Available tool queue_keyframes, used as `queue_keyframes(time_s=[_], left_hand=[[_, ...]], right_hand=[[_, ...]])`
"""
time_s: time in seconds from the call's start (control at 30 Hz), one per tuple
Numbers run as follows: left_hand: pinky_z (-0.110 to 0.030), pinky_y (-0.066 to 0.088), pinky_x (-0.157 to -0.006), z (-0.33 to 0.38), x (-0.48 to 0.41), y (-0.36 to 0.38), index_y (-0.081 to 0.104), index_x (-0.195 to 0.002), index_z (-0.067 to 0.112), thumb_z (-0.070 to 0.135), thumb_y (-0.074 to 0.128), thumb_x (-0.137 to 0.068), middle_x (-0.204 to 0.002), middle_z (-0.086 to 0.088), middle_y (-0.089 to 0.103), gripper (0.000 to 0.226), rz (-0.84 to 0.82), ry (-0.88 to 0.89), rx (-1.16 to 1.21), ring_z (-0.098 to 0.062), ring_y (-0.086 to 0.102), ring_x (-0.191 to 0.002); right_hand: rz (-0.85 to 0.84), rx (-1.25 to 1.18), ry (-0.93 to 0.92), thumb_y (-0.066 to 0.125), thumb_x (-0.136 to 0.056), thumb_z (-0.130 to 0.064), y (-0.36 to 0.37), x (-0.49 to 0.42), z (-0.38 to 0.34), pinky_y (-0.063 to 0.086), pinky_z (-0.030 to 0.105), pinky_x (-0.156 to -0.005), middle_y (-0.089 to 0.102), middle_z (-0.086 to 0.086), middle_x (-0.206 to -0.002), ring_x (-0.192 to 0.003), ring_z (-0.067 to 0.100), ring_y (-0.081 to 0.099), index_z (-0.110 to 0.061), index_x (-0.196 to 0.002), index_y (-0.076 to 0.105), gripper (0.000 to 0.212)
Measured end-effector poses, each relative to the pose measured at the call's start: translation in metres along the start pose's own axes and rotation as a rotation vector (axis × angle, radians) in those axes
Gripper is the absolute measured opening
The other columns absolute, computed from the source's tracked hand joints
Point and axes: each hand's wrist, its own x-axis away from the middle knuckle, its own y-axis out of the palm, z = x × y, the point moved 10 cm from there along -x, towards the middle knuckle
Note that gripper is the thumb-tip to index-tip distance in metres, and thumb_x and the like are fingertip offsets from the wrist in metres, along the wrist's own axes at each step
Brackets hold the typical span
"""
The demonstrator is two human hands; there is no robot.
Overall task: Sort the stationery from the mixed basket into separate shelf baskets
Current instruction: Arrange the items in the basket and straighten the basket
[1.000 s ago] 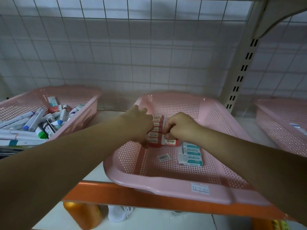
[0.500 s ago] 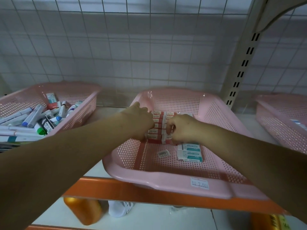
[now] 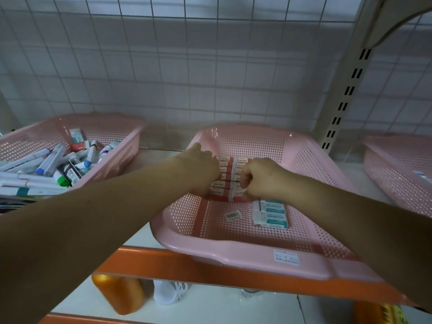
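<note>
Both hands reach into the middle pink basket (image 3: 233,251) on the shelf (image 3: 145,242). The right hand (image 3: 261,178) is curled, gripping the right column of red eraser boxes (image 3: 228,163), stacked in two columns at the basket's centre. The left hand (image 3: 201,170) lies against the left column; its fingers are hidden, so its grip cannot be told. Teal eraser boxes (image 3: 270,213) and a barcode sticker (image 3: 233,216) lie nearer. Markers (image 3: 49,157) fill the left basket (image 3: 121,155).

small boxes (image 3: 228,181) in middle basket (image 3: 233,251), marker basket (image 3: 117,157) to its left, third basket (image 3: 397,174) right
</note>
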Motion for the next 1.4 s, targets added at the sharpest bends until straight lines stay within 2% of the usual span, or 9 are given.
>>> queue_keyframes(time_s=[0.2, 0.5, 0.67, 0.87, 0.97, 1.07, 1.17, 1.27, 1.4], left_hand=[[-0.037, 0.034, -0.095, 0.001, -0.001, 0.001, 0.055, -0.119, 0.020, 0.053, 0.043, -0.091, -0.113, 0.000, 0.055, 0.045, 0.002, 0.008, -0.040, -0.019, 0.050, -0.109], [-0.035, 0.034, -0.094, 0.001, -0.003, -0.003, 0.051, -0.125, 0.021, 0.055, 0.045, -0.090, -0.119, 0.000, 0.054, 0.049, 0.048, -0.022, -0.110, -0.019, 0.048, -0.112], [-0.036, 0.033, -0.097, 0.003, -0.003, -0.005, 0.052, -0.125, 0.021, 0.056, 0.046, -0.089, -0.122, -0.001, 0.054, 0.050, 0.063, -0.013, -0.128, -0.019, 0.047, -0.114], [-0.034, 0.036, -0.094, -0.008, 0.013, -0.032, 0.053, -0.122, 0.018, 0.049, 0.045, -0.090, -0.118, -0.002, 0.054, 0.046, 0.222, -0.032, 0.127, -0.021, 0.047, -0.113], [-0.032, 0.037, -0.093, -0.037, 0.038, -0.050, 0.053, -0.120, 0.018, 0.045, 0.043, -0.092, -0.120, -0.001, 0.054, 0.040, 0.366, -0.098, 0.235, -0.020, 0.048, -0.115], [-0.032, 0.038, -0.092, -0.076, 0.070, -0.050, 0.051, -0.117, 0.019, 0.044, 0.040, -0.093, -0.121, 0.000, 0.052, 0.036, 0.460, -0.182, 0.228, -0.021, 0.047, -0.116], [-0.031, 0.041, -0.090, -0.116, 0.107, -0.033, 0.052, -0.116, 0.021, 0.047, 0.035, -0.093, -0.120, 0.001, 0.052, 0.038, 0.488, -0.271, 0.254, -0.021, 0.048, -0.115], [-0.029, 0.044, -0.085, -0.150, 0.150, -0.011, 0.056, -0.113, 0.024, 0.046, 0.024, -0.082, -0.117, 0.004, 0.055, 0.050, 0.521, -0.348, 0.319, -0.019, 0.051, -0.111], [-0.027, 0.045, -0.077, -0.187, 0.202, 0.035, 0.065, -0.100, 0.022, 0.042, 0.034, -0.086, -0.103, 0.003, 0.062, 0.040, 0.529, -0.435, 0.398, -0.020, 0.058, -0.097]], right_hand=[[0.020, 0.042, -0.019, 0.058, -0.083, 0.002, -0.003, 0.004, -0.002, 0.045, 0.022, -0.079, 0.064, 0.004, -0.110, -0.102, 0.018, 0.058, -0.010, -0.102, 0.070, 0.026], [-0.015, 0.088, -0.061, 0.057, -0.086, -0.004, 0.007, 0.007, -0.008, 0.042, 0.022, -0.075, 0.062, 0.004, -0.107, -0.089, 0.016, 0.054, -0.011, -0.106, 0.066, 0.024], [-0.013, 0.132, -0.072, 0.053, -0.087, -0.006, 0.007, 0.007, -0.009, 0.048, 0.027, -0.079, 0.064, 0.007, -0.106, -0.096, 0.021, 0.059, -0.009, -0.105, 0.065, 0.023], [0.131, 0.255, -0.113, 0.054, -0.085, -0.012, -0.018, 0.008, -0.020, 0.044, 0.028, -0.068, 0.055, 0.004, -0.096, -0.088, 0.021, 0.055, -0.011, -0.106, 0.063, 0.023], [0.252, 0.303, -0.175, 0.050, -0.087, -0.014, -0.046, 0.008, -0.042, 0.047, 0.035, -0.082, 0.056, 0.007, -0.111, -0.105, 0.025, 0.053, -0.014, -0.113, 0.059, 0.028], [0.323, 0.280, -0.254, 0.049, -0.086, -0.012, -0.072, 0.004, -0.074, 0.044, 0.034, -0.091, 0.055, 0.009, -0.117, -0.112, 0.026, 0.050, -0.013, -0.118, 0.059, 0.033], [0.374, 0.225, -0.332, 0.049, -0.085, -0.011, -0.087, -0.001, -0.114, 0.043, 0.034, -0.094, 0.055, 0.009, -0.119, -0.112, 0.027, 0.052, -0.015, -0.117, 0.061, 0.034], [0.397, 0.183, -0.425, 0.050, -0.087, -0.016, -0.086, -0.007, -0.162, 0.044, 0.036, -0.093, 0.054, 0.008, -0.120, -0.113, 0.026, 0.052, -0.016, -0.119, 0.059, 0.034], [0.382, 0.159, -0.536, 0.050, -0.086, -0.017, -0.068, -0.023, -0.225, 0.044, 0.036, -0.092, 0.055, 0.007, -0.115, -0.112, 0.026, 0.051, -0.016, -0.117, 0.058, 0.032]])
